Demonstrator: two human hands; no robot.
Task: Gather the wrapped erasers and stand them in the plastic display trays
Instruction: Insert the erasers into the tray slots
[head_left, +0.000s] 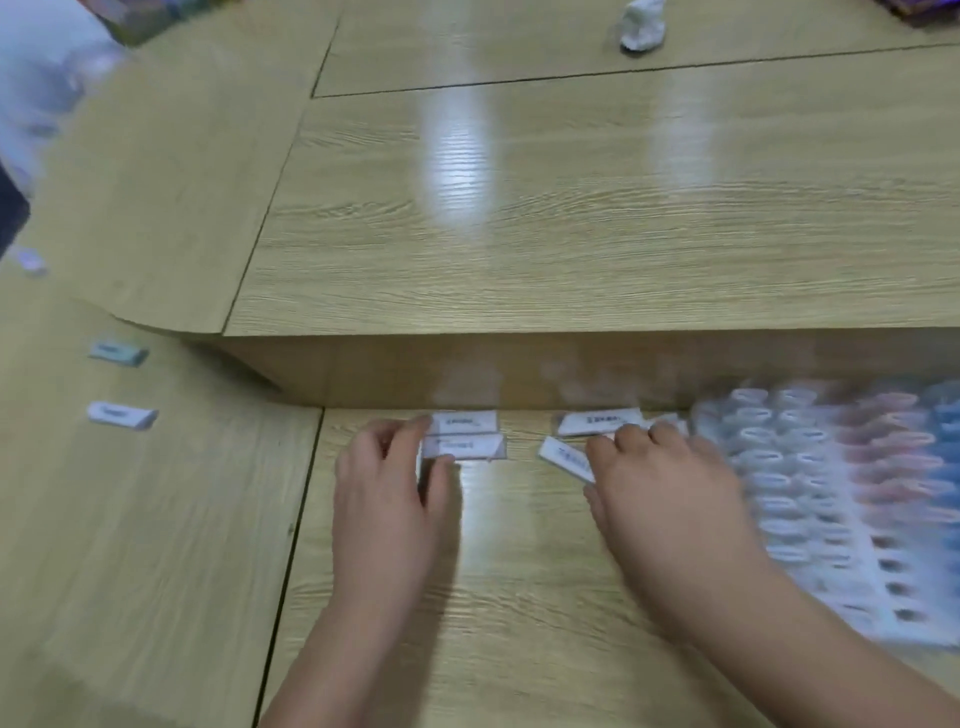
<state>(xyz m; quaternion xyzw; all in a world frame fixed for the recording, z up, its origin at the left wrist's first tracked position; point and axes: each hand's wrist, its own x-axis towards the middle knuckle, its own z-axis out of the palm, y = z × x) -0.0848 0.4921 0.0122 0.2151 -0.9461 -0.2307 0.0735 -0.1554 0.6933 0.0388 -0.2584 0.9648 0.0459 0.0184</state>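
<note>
Two wrapped white erasers (464, 435) lie side by side against the raised wooden step. My left hand (395, 483) pinches their left end between thumb and fingers. My right hand (665, 483) rests fingers-down on another white eraser (565, 457), with one more eraser (597, 421) just beyond its fingertips. The plastic display tray (831, 499) lies to the right, blurred, filled with rows of standing erasers in white, pink and blue. Two loose erasers lie far left, one white eraser (122, 414) and one greenish eraser (118, 352).
A raised wooden tabletop section (571, 234) runs behind the erasers, its front wall right at my fingertips. A crumpled white object (642, 26) sits at the far back. A blurred white shape (41, 78) fills the top left corner.
</note>
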